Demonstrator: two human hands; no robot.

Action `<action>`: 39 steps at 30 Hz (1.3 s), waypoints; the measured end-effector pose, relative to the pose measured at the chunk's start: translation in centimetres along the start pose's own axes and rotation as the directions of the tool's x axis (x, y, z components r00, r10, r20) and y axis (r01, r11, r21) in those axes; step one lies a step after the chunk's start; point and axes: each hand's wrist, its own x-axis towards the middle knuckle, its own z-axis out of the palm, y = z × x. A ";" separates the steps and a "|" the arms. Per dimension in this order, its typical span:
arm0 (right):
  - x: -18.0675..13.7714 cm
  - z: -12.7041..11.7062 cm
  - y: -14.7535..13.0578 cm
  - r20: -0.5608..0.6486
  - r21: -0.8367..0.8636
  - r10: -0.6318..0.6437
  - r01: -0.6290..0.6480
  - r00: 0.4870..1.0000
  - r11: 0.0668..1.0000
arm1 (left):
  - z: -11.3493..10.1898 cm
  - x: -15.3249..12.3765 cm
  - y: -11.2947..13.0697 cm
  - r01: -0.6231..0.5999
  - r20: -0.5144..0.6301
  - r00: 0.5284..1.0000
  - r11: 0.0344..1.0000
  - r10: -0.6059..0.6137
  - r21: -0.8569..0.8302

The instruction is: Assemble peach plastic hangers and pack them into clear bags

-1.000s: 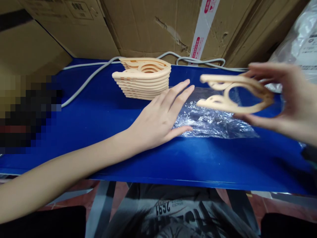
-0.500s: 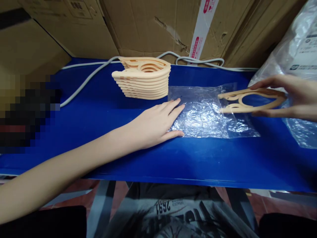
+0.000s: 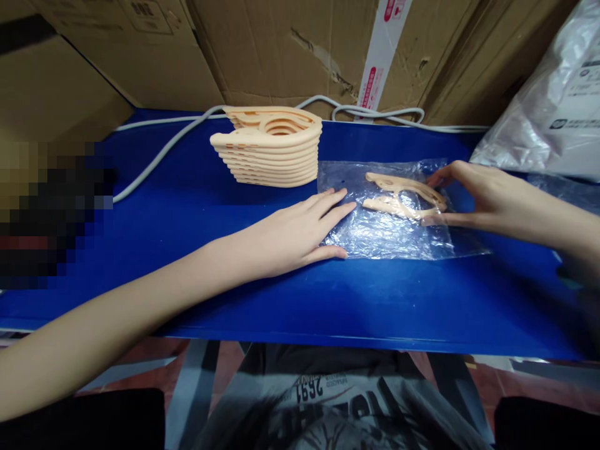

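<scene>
A clear plastic bag (image 3: 389,231) lies flat on the blue table (image 3: 262,294). My left hand (image 3: 300,234) rests open and flat on the bag's left end, fingers stretched out. My right hand (image 3: 473,197) grips a peach plastic hanger (image 3: 403,195) by its right end, and most of the hanger lies inside the bag's open right side. A stack of several matching peach hangers (image 3: 272,147) stands behind my left hand.
Cardboard boxes (image 3: 290,50) line the back of the table. A grey cable (image 3: 164,153) runs along the far edge. A large grey plastic bag (image 3: 548,112) sits at the right. A pixelated patch covers the left side.
My right hand brought the hanger down from mid-air and leftward into the bag. My left hand dropped flat onto the bag's left end and stayed there.
</scene>
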 end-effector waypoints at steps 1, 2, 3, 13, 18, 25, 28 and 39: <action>-0.1 -0.3 0.5 0.010 0.003 0.024 -0.024 1.000 1.000 | 0.0 0.0 0.0 -0.009 -0.004 1.000 1.000 0.009 -0.001; -0.2 -0.5 0.9 0.015 0.013 0.038 -0.038 0.999 0.999 | 0.1 0.0 -0.1 -0.021 -0.008 1.000 1.000 0.021 -0.004; -0.3 -0.5 1.2 0.013 0.029 0.041 -0.041 0.999 0.999 | 0.1 -0.1 -0.1 -0.034 -0.018 0.999 0.999 0.034 -0.010; 1.1 3.4 -3.2 -0.193 0.183 0.049 -0.013 0.980 0.983 | 1.2 0.1 -0.6 -0.145 -0.101 0.985 0.989 0.142 -0.017; 1.3 3.5 -3.7 -0.223 0.224 0.096 -0.045 0.970 0.974 | 1.3 0.1 -0.5 -0.167 -0.099 0.981 0.986 0.165 -0.015; 1.7 3.8 -4.6 -0.248 0.264 0.129 -0.061 0.960 0.963 | 1.6 0.4 -0.3 -0.184 -0.046 0.983 0.980 0.180 -0.082; 1.8 4.1 -4.3 -0.247 0.286 0.122 -0.048 0.961 0.957 | 1.5 0.5 -0.3 -0.193 -0.037 0.981 0.977 0.191 -0.093; 2.1 4.8 -3.1 -0.324 0.291 0.140 -0.042 0.936 0.956 | 1.5 0.4 -0.6 -0.213 -0.042 0.977 0.972 0.210 -0.095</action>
